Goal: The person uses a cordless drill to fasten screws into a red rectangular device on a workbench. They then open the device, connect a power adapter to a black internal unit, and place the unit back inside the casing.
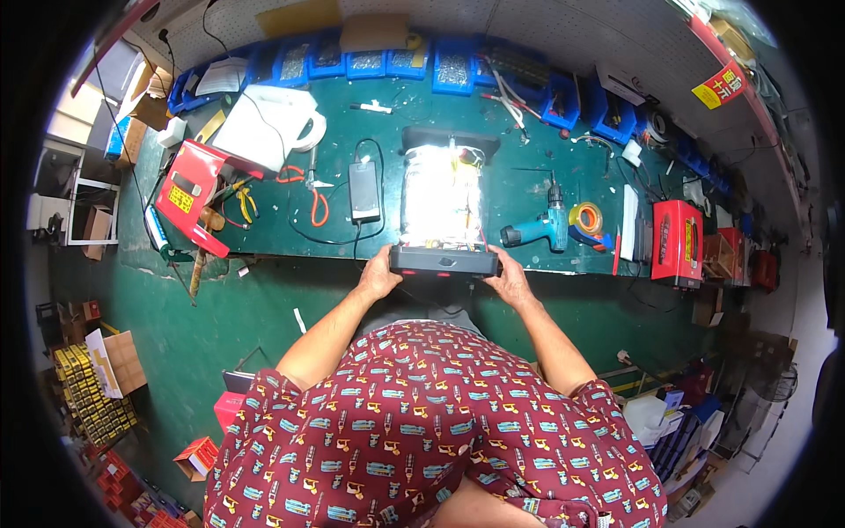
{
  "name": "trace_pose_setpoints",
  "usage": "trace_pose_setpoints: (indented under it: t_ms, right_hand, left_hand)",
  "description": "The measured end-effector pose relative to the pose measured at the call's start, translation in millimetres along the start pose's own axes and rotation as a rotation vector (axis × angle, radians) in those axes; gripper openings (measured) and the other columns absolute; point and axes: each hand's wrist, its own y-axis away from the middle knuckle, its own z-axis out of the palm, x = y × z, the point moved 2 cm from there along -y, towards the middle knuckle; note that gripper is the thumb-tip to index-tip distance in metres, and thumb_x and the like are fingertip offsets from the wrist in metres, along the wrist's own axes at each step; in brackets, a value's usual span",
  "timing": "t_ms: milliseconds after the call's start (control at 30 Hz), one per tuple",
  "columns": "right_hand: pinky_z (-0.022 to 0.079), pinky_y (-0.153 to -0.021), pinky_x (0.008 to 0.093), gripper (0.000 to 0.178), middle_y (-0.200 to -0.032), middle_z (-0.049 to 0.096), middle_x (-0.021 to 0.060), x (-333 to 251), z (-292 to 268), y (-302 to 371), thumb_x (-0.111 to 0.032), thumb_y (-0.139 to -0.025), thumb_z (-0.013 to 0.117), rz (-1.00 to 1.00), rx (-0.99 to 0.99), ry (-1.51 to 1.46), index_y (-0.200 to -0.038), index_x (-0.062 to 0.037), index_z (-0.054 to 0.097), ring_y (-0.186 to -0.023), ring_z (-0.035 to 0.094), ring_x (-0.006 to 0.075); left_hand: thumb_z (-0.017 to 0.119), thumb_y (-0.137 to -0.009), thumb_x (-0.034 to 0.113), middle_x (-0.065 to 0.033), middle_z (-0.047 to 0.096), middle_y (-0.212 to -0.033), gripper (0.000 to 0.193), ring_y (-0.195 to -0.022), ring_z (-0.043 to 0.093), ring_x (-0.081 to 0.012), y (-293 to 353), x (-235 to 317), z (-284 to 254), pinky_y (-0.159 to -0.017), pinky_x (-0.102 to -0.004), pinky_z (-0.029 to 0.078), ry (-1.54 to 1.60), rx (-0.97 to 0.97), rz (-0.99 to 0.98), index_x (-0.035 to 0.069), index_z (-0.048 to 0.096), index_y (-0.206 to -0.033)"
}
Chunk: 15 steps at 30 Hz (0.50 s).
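Observation:
A boxy device point(443, 198) with a glaring white, wrapped-looking body lies at the bench's front edge. Across its near end runs a black end panel point(444, 262) with small red parts on its front face; another black panel point(451, 140) is at the far end. My left hand point(380, 275) grips the near panel's left end, and my right hand point(510, 279) grips its right end. Fingertips of both hands are partly hidden behind the panel. Some thin wires show near the panel, but glare washes out most detail of the body.
Left of the device lie a black power adapter point(363, 191) with its cable, red-handled scissors point(316, 198) and a red casing point(189, 189). To the right are a teal cordless drill point(547, 220), tape rolls point(586, 217) and a red box point(677, 244). Blue bins point(453, 74) line the back.

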Motion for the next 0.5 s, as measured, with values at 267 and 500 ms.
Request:
trace_pose_setpoints:
  t_ms: [267, 500]
  right_hand:
    - [0.051, -0.095, 0.0349, 0.067, -0.120, 0.066, 0.0173, -2, -6, -1, -0.013, -0.078, 0.084, -0.021, -0.063, -0.037, -0.136, -0.0050, 0.051, -0.108, 0.065, 0.0257]
    - [0.052, -0.089, 0.0343, 0.055, -0.114, 0.069, 0.0152, -63, -37, -20, -0.015, -0.080, 0.080, -0.048, 0.009, 0.020, -0.129, -0.0029, 0.060, -0.098, 0.066, 0.0215]
  left_hand:
    - [0.087, -0.073, 0.015, -0.0100, 0.068, -0.116, 0.067, -0.107, 0.064, -0.0185, -10, 19, 3, -0.096, -0.0308, 0.050, 0.070, -0.006, -0.173, 0.001, 0.053, -0.129]
    - [0.077, -0.078, 0.004, -0.0066, 0.066, -0.111, 0.049, -0.105, 0.063, -0.0155, -12, 38, -21, -0.093, -0.0306, 0.050, 0.518, -0.052, -0.115, 0.001, 0.054, -0.122]
